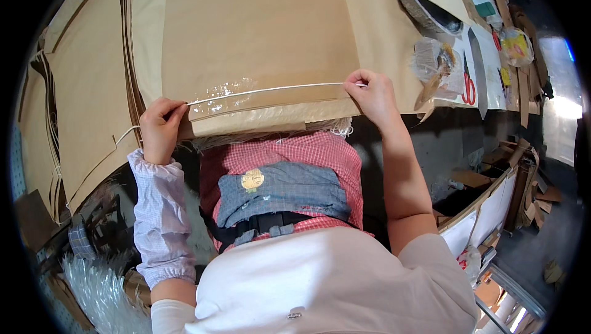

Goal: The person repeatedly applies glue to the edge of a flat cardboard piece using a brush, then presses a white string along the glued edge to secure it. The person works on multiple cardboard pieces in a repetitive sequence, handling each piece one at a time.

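Note:
A thin white cord (271, 89) stretches almost straight across the near end of a brown paper sack (258, 26), over a patch of shiny wet-looking glue (221, 92). My left hand (162, 126) pinches the cord at the sack's left edge, and a loose tail of it hangs out to the left. At the right edge, my right hand (373, 95) holds the other end between thumb and fingers. Below the cord lies a folded paper flap (271, 115) along the table's near edge. A checked sleeve cover (161, 217) wraps my left forearm.
Stacks of brown sacks (92, 88) lie to the left. On the right are red-handled scissors (469, 88), a long blade (478, 66), a plastic bag (434, 57) and a round container (431, 14). White strands (341, 126) hang below the edge. A bin of scraps (480, 201) stands lower right.

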`<state>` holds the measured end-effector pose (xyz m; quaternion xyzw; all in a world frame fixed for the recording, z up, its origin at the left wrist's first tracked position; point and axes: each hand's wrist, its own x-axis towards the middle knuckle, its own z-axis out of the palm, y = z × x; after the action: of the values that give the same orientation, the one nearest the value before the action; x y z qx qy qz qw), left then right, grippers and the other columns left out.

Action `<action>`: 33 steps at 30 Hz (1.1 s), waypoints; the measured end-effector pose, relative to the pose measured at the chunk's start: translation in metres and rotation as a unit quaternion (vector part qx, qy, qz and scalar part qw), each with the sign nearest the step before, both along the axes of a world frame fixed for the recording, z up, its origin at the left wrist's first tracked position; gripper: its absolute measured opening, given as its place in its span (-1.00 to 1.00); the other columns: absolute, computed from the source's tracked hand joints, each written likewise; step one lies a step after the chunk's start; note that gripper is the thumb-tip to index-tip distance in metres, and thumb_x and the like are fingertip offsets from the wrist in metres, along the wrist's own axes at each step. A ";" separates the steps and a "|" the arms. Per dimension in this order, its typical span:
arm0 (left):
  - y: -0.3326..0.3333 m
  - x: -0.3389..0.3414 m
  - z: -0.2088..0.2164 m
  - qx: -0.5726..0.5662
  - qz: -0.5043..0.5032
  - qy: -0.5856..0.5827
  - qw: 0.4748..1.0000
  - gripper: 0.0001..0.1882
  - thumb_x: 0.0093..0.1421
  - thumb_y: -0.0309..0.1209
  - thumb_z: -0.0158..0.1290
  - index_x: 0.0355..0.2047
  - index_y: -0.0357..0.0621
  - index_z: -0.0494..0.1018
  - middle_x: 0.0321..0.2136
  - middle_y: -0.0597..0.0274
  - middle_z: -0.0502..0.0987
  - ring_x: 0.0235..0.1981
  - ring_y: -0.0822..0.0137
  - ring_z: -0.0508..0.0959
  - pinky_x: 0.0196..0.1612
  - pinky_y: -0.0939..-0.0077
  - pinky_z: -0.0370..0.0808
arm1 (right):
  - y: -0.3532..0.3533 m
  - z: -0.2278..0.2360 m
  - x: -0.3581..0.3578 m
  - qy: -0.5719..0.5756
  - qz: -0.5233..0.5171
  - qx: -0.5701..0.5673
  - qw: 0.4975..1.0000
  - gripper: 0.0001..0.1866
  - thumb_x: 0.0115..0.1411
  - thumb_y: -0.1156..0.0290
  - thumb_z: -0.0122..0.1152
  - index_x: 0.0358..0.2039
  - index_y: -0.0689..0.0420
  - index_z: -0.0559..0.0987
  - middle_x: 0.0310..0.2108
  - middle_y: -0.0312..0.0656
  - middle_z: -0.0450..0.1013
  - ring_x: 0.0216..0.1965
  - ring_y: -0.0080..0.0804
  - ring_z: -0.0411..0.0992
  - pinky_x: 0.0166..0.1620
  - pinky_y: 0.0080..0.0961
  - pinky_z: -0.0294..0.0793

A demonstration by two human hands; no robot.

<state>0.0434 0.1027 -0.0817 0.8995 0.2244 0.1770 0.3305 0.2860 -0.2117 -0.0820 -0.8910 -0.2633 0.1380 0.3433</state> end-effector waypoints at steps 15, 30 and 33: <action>-0.021 0.010 0.020 0.373 -0.001 -0.044 0.927 -0.86 -0.07 -0.55 0.17 -0.46 -0.21 0.46 -0.43 0.13 0.45 -0.40 0.16 0.48 -0.38 0.40 0.40 | 0.004 0.000 -0.009 0.182 -0.165 0.177 0.953 -0.74 -0.09 0.50 0.27 -0.38 0.28 0.43 -0.36 -0.18 0.34 -0.26 -0.48 0.40 -0.22 -0.60 0.40; -0.008 -0.003 0.022 0.066 -0.183 0.062 0.979 -0.64 -0.05 -0.68 0.03 -0.17 -0.31 0.48 -0.19 0.04 0.43 -0.10 0.08 0.42 -0.02 0.38 0.35 | 0.015 -0.010 -0.016 -0.309 0.236 0.115 0.914 -0.91 -0.03 0.57 0.23 -0.43 0.20 0.58 -0.42 -0.25 0.49 -0.31 -0.29 0.47 -0.21 -0.43 0.47; -0.001 0.000 0.033 0.021 -0.192 0.048 0.980 -0.66 -0.06 -0.55 0.17 -0.20 -0.31 0.49 -0.29 0.09 0.47 -0.23 0.16 0.47 -0.15 0.43 0.39 | 0.016 -0.004 -0.008 -0.051 0.149 0.137 0.978 -0.94 0.02 0.57 0.23 -0.44 0.23 0.60 -0.45 -0.25 0.49 -0.38 -0.45 0.45 -0.33 -0.54 0.42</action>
<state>0.0436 0.1014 -0.0490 0.9401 0.0587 0.0717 0.3281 0.2780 -0.1954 -0.0860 -0.7920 -0.4265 0.1048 0.4241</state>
